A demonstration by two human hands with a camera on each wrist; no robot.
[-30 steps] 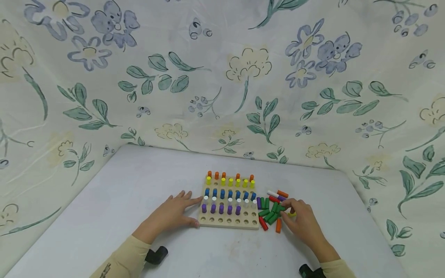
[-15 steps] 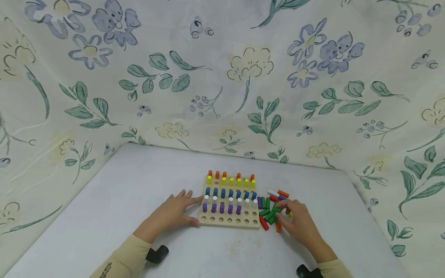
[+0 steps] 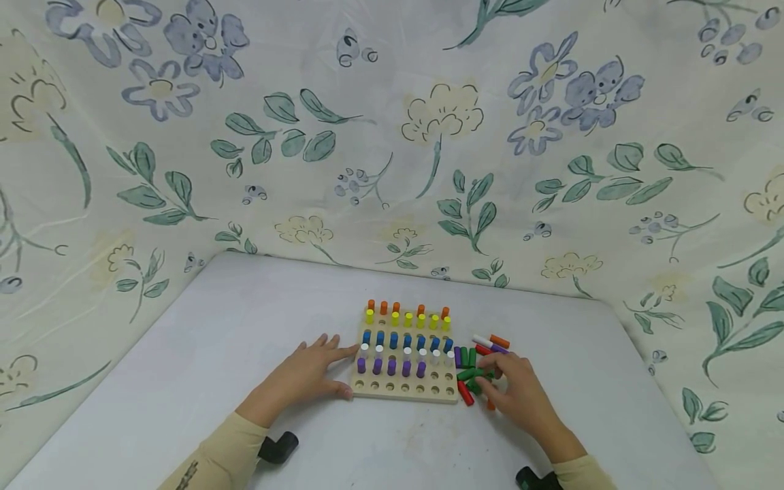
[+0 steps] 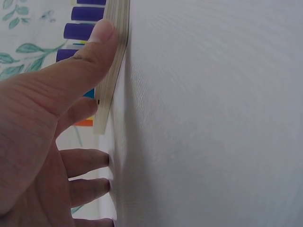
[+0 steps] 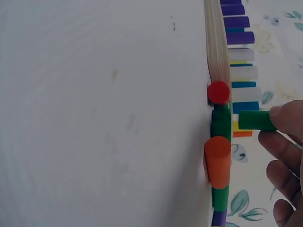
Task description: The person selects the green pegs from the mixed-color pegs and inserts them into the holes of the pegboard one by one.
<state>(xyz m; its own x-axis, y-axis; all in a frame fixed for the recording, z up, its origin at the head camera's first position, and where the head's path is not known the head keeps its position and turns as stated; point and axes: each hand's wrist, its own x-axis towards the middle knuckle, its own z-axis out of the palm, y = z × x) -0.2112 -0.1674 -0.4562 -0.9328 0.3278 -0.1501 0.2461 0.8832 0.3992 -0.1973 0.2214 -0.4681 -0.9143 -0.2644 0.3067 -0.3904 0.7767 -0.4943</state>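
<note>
A wooden pegboard lies on the table, with upright rows of orange, yellow, blue, white and purple pegs. Its front row of holes holds no pegs. My left hand is at the board's left side, fingers spread. In the left wrist view, its thumb touches the board's edge and the other fingertips reach down to the table. To the right of the board, my right hand pinches a green peg between thumb and index finger, above the loose pegs. The hand covers part of that pile.
Loose pegs lie beside the board's right edge: a red peg, a purple peg, a white peg, an orange peg and several green ones. Behind the white table hangs a floral cloth.
My right hand has shifted left over the green pegs, toward the board, and a green peg is now between its fingertips. My left hand has stayed at the board's side.
</note>
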